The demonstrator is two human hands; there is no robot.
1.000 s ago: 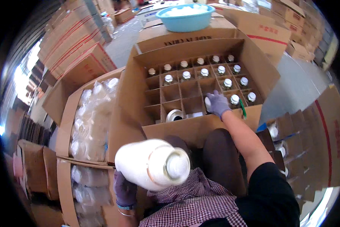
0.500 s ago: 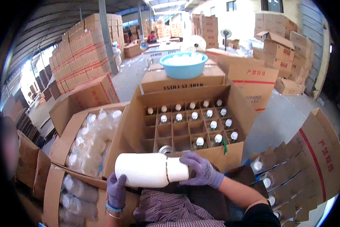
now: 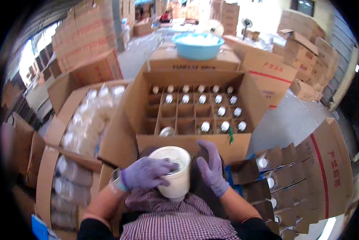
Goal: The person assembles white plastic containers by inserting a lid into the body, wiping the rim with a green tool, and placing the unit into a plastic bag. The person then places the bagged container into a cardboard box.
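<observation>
Purple-gloved left hand (image 3: 145, 173) fingers grip white jar (image 3: 172, 172) rim; right hand (image 3: 212, 168) spread wide beside it, near box edge (image 3: 187, 141)

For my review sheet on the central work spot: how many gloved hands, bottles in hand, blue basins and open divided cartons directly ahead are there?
gloved hands: 2, the left hand and the right hand
white bottle under the left hand: 1
blue basin: 1
divided carton, open: 1
Total: 5
</observation>
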